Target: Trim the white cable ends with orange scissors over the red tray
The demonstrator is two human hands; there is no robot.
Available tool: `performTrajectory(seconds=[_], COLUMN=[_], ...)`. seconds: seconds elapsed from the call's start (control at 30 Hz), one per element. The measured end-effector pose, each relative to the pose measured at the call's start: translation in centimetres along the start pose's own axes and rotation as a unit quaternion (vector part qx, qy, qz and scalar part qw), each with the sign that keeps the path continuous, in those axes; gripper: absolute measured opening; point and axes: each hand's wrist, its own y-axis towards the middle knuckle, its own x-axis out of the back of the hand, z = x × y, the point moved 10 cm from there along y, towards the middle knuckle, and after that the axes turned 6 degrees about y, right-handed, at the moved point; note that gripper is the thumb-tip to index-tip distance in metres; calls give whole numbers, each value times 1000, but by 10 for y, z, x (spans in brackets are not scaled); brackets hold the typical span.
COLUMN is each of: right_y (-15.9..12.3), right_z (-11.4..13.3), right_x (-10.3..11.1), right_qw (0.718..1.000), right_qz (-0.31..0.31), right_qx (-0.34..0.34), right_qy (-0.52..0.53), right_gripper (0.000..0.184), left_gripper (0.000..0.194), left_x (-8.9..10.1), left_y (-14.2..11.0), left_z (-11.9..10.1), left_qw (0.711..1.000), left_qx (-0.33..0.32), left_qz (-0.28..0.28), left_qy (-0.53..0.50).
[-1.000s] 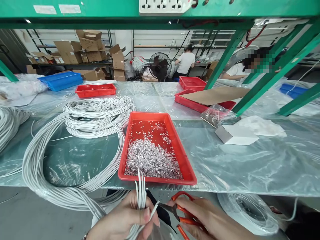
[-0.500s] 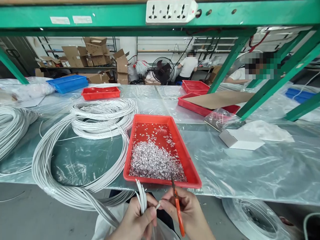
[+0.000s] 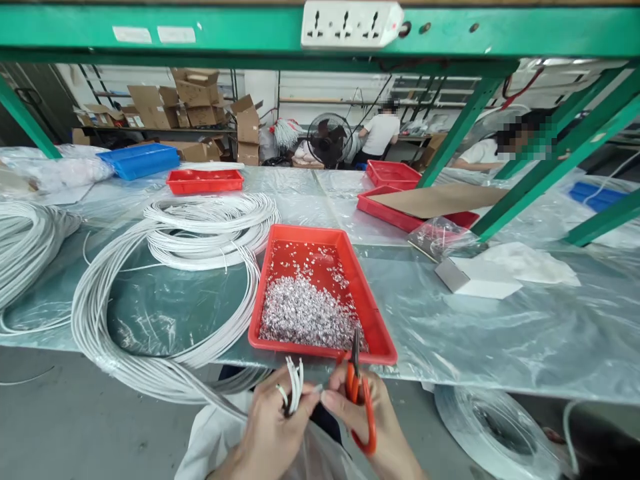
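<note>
My left hand (image 3: 277, 417) is closed around several white cable ends (image 3: 295, 383), which stick up above the thumb. Between its thumb and forefinger one more pale cable tip points toward my right hand (image 3: 367, 407). The right thumb and forefinger pinch close at that tip, while the same hand carries orange-handled scissors (image 3: 367, 427), dark blades up. Whether those fingertips grip the tip is too small to tell. Just beyond both hands lies a red tray (image 3: 383, 333) with a heap of small shiny metal pieces (image 3: 310, 313). From the left hand the cables run back to a big white coil (image 3: 90, 320).
More white coils (image 3: 215, 230) lie left of the tray. A white box (image 3: 477, 277) and red trays (image 3: 205, 180) stand farther off. Green frame legs (image 3: 460, 133) slant down at right, beneath a beam with a power strip (image 3: 350, 25). A wrapped coil (image 3: 495, 433) rests below the table edge.
The scissors have turned in my right hand, so both orange handles now show. The cable ends have shifted slightly right with my left hand. The camera view has moved a little.
</note>
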Motion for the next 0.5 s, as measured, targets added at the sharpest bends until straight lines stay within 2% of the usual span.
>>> performTrajectory(seconds=[0.07,0.1,0.17,0.2,0.23,0.27,0.33,0.37,0.43,0.5], right_y=[-3,-2,7,14,21,30,52,61,71,70], right_z=[3,10,35,49,65,77,80,78,69,59], right_x=[-3,-1,19,32,45,52,51,50,47,41], right_qw=[998,999,995,981,955,923,876,865,877,913], right_qz=[38,42,-12,-58,-109,-133,-92,-78,-43,1], right_qx=[-24,-20,31,58,86,108,108,106,97,91], right_qy=[32,21,-94,-178,-264,-344,-461,-484,-469,-399], right_gripper=[38,37,31,26,22,21,16,13,23,40], left_gripper=[18,20,27,30,32,34,33,32,33,41], left_x=[11,11,-3,-11,-16,-19,-17,-15,-11,-12], left_y=[2,4,6,6,6,7,10,13,16,16], left_z=[-2,3,16,16,14,11,6,7,11,14], left_qw=[998,999,997,992,988,984,983,985,986,977], left_qx=[-10,11,63,69,62,50,32,34,54,69], left_qz=[-54,-46,38,84,120,141,144,133,105,100], left_qy=[37,27,-31,-58,-81,-97,-105,-105,-120,-175])
